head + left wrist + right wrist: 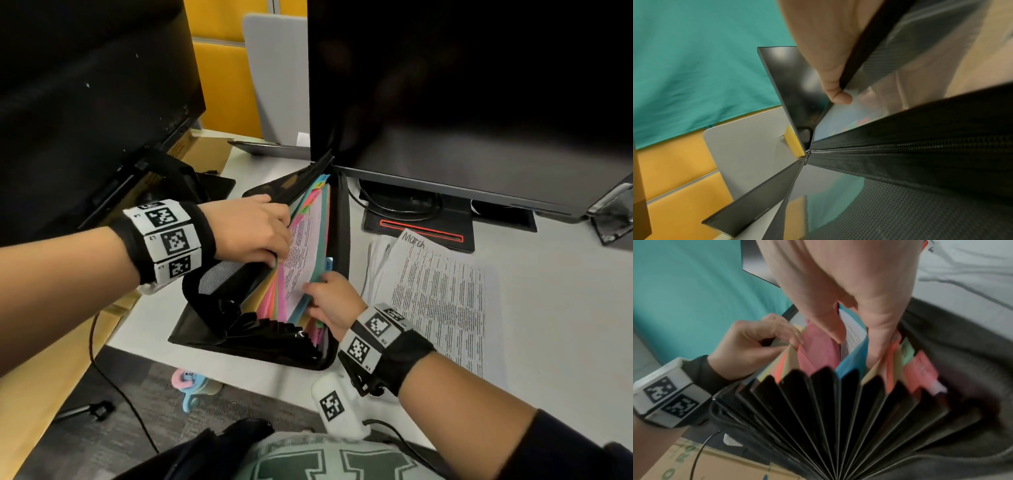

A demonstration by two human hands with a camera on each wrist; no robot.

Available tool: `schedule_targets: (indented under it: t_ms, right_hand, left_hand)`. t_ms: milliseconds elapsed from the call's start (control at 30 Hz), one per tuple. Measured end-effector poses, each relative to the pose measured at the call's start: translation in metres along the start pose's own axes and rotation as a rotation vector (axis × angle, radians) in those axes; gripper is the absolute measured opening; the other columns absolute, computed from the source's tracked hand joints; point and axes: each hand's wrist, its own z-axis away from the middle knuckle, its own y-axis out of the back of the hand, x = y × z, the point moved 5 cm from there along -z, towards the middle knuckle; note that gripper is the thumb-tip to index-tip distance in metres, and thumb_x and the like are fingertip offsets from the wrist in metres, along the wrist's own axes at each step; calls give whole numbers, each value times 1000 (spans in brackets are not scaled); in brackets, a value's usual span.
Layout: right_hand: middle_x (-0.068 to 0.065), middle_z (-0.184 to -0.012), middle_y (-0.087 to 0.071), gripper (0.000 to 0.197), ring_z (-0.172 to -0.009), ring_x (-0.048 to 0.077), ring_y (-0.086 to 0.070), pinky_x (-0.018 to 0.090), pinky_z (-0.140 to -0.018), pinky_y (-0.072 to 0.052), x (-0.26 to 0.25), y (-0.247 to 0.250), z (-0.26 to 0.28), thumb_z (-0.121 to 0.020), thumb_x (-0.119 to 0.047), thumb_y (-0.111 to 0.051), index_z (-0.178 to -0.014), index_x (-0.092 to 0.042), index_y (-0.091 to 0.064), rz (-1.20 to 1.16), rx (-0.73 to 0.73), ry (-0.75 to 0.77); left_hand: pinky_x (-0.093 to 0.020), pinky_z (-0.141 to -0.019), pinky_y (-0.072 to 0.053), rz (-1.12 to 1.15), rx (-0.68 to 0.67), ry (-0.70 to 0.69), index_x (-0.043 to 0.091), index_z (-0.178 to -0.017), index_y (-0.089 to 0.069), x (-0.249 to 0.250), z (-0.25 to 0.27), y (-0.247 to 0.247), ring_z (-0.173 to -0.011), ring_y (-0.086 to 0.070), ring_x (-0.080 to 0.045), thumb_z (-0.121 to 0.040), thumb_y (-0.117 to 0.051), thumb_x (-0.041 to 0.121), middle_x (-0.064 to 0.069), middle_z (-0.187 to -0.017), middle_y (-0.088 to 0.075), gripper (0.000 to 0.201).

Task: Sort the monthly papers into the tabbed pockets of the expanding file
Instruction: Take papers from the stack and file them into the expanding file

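Observation:
The black expanding file lies open on the desk, its coloured tabbed dividers fanned out. My left hand grips the front flap and front dividers, pulling them left; its thumb lies on the flap's edge. My right hand pinches a printed sheet standing in a pocket against a blue divider. In the right wrist view the sheet sits between my thumb and finger, behind a pink divider. A stack of papers headed "March" lies right of the file.
Two dark monitors stand close behind the file, one on a black base with a red line and cables. A cardboard box is at the left. The desk's front edge runs just below the file.

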Motion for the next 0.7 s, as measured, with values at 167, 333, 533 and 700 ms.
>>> schedule_targets:
  t_ms: [167,333,533,700]
  right_hand:
    - [6,-105,-58,49,-85,19,-58,23,-67,-46,-23,-1,9,-76,-13,-65,-119,-12,-41,162,105,125]
    - [4,-76,-52,12,-80,24,-53,26,-57,-37,-30,0,6,-88,-10,-49,-78,-5,-52,421,143,106]
    - [11,-110,-63,26,-102,25,-59,31,-84,-45,-26,4,-10,-94,-12,-48,-112,0,-62,477,36,104]
    - [8,-69,-56,12,-60,21,-53,30,-55,-46,-37,53,7,-82,-7,-65,-72,-6,-59,205,152,71]
  left_hand:
    - [-32,-66,-44,114,62,39,31,-85,-69,2,3,4,-94,-40,-9,-85,-42,46,20,-91,-66,31]
    - [-32,-68,-44,98,143,31,29,-85,-71,4,3,6,-91,-38,-9,-88,-40,44,20,-88,-67,35]
    - [-23,-69,-19,36,196,2,29,-85,-69,9,0,-4,-90,-37,-9,-90,-40,43,20,-86,-65,32]
    - [-27,-64,-36,55,189,-15,29,-81,-67,5,-4,-4,-87,-37,-9,-87,-44,41,19,-81,-64,27]
